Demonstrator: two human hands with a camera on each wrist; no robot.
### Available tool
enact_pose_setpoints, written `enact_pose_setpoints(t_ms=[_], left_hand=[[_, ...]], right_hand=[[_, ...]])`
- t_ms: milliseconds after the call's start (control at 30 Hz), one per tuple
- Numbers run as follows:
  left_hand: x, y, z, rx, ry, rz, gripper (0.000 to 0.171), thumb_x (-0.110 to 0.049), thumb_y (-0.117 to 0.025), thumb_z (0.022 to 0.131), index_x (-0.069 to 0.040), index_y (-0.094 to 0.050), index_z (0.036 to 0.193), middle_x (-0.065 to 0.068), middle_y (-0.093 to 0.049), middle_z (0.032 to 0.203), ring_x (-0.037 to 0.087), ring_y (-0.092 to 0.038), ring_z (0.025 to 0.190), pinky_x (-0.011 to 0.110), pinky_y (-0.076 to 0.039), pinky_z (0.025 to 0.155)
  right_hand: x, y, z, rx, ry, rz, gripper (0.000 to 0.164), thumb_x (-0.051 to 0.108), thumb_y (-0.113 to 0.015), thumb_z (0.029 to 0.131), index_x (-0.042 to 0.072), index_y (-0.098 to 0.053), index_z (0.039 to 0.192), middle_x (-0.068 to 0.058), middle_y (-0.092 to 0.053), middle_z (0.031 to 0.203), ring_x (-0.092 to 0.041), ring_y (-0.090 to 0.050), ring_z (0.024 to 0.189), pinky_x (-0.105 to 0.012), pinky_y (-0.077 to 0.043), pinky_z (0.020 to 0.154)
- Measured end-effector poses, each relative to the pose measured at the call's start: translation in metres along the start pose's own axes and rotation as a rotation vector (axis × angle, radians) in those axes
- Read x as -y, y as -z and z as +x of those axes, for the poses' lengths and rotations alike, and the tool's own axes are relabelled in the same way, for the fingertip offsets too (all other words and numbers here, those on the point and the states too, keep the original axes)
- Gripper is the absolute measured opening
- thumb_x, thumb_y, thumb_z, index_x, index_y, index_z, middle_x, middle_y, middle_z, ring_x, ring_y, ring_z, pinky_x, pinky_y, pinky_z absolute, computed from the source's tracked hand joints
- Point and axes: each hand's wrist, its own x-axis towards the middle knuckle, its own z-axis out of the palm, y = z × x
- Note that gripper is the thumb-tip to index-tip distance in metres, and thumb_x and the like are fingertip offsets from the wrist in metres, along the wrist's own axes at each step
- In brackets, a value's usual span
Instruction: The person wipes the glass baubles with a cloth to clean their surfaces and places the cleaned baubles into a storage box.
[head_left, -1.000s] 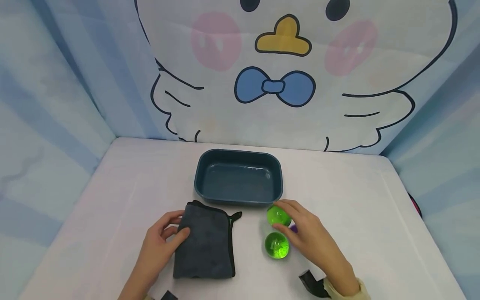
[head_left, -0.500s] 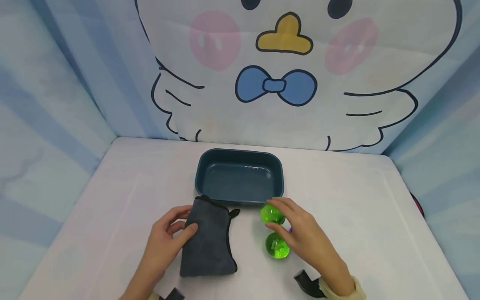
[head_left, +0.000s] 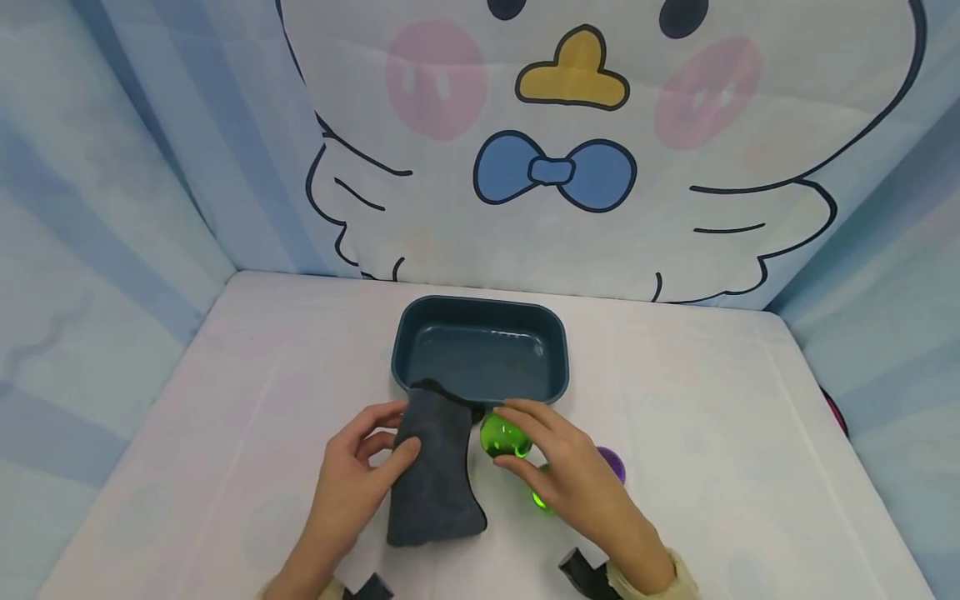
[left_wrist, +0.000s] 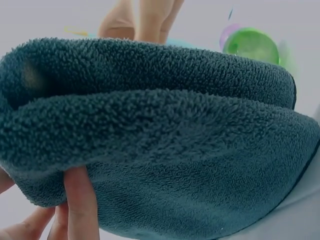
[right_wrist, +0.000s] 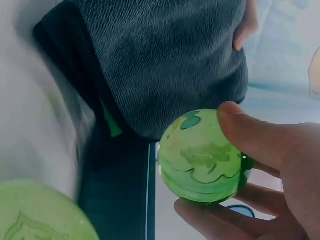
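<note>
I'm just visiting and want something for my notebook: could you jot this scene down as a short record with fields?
Left hand: the left hand grips a folded grey cloth at its left side
Right hand: the right hand holds a clear green ball between thumb and fingers
Second green ball: mostly hidden by the right hand in the head view
Purple object: partly hidden, right of that hand
Dark blue dish: beyond the cloth; contact unclear
Backdrop: cartoon with a bow tie
</note>
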Motion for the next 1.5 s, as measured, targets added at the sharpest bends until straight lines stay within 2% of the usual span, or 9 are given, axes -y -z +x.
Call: enact_pose_setpoints(t_ms=[233,567,767,900,1067,1200,1367,1500], left_hand=[[-0.003,-0.008,-0.001,-0.005,-0.039,-0.031,0.040,-0.006,-0.075,0.087,-0.009,-0.064,0.125,0.013,-0.062,0.114,0.015,-0.064,0.084,0.023,-0.055,0.062],[-0.010,-0.018,-0.001,-0.004,-0.080,-0.067,0.040,-0.005,-0.075,0.087,-0.008,-0.063,0.126,0.013,-0.062,0.115,0.017,-0.065,0.087,0.023,-0.058,0.066],[-0.012,-0.020,-0.001,0.025,-0.042,-0.081,0.035,-0.014,-0.073,0.090,-0.011,-0.066,0.125,0.009,-0.066,0.118,0.018,-0.067,0.093,0.026,-0.060,0.070],[-0.008,-0.018,0.000,0.092,-0.044,-0.114,0.028,-0.015,-0.067,0.096,-0.007,-0.067,0.123,0.010,-0.066,0.121,0.016,-0.067,0.099,0.031,-0.062,0.073],[0.001,-0.013,0.001,0.222,-0.175,-0.134,0.032,-0.002,-0.068,0.092,-0.003,-0.066,0.124,0.013,-0.064,0.124,0.017,-0.065,0.105,0.035,-0.061,0.082],[0.006,-0.012,0.001,0.257,-0.283,-0.097,0.044,0.001,-0.076,0.084,-0.008,-0.066,0.126,0.011,-0.064,0.126,0.016,-0.063,0.108,0.035,-0.060,0.086],[0.010,-0.016,0.001,0.236,-0.369,-0.044,0.049,-0.003,-0.083,0.078,-0.009,-0.067,0.124,0.009,-0.063,0.128,0.014,-0.061,0.115,0.035,-0.059,0.089],[0.011,-0.020,-0.001,0.182,-0.415,0.040,0.049,-0.008,-0.085,0.076,-0.015,-0.069,0.123,0.002,-0.063,0.130,0.014,-0.057,0.120,0.028,-0.054,0.098]], right_hand=[[0.009,-0.001,0.005,-0.023,-0.006,0.093,0.053,0.022,-0.080,0.084,0.011,-0.061,0.132,-0.005,-0.060,0.133,-0.020,-0.061,0.121,-0.034,-0.056,0.096],[0.016,-0.004,0.009,-0.036,-0.005,0.166,0.051,0.022,-0.078,0.086,0.012,-0.061,0.133,-0.002,-0.060,0.134,-0.018,-0.061,0.121,-0.030,-0.055,0.096],[0.017,-0.004,0.011,-0.040,-0.025,0.166,0.053,0.021,-0.080,0.084,0.012,-0.061,0.133,-0.001,-0.060,0.133,-0.016,-0.061,0.120,-0.029,-0.055,0.096],[0.015,-0.004,0.010,-0.039,-0.038,0.182,0.053,0.019,-0.081,0.084,0.012,-0.061,0.133,-0.002,-0.061,0.133,-0.016,-0.061,0.121,-0.029,-0.054,0.098],[0.013,-0.004,0.009,-0.050,-0.031,0.189,0.053,0.018,-0.081,0.083,0.011,-0.062,0.132,-0.003,-0.061,0.132,-0.017,-0.062,0.120,-0.031,-0.054,0.100],[0.013,-0.002,0.010,-0.060,-0.022,0.190,0.054,0.016,-0.082,0.082,0.012,-0.062,0.132,-0.002,-0.062,0.132,-0.018,-0.062,0.120,-0.032,-0.054,0.099],[0.013,0.000,0.010,-0.077,0.002,0.189,0.056,0.010,-0.083,0.080,0.011,-0.062,0.131,-0.003,-0.062,0.133,-0.020,-0.063,0.120,-0.036,-0.055,0.097],[0.013,0.001,0.009,-0.086,0.001,0.207,0.057,0.007,-0.083,0.079,0.011,-0.062,0.131,-0.004,-0.062,0.133,-0.021,-0.063,0.119,-0.037,-0.056,0.096]])
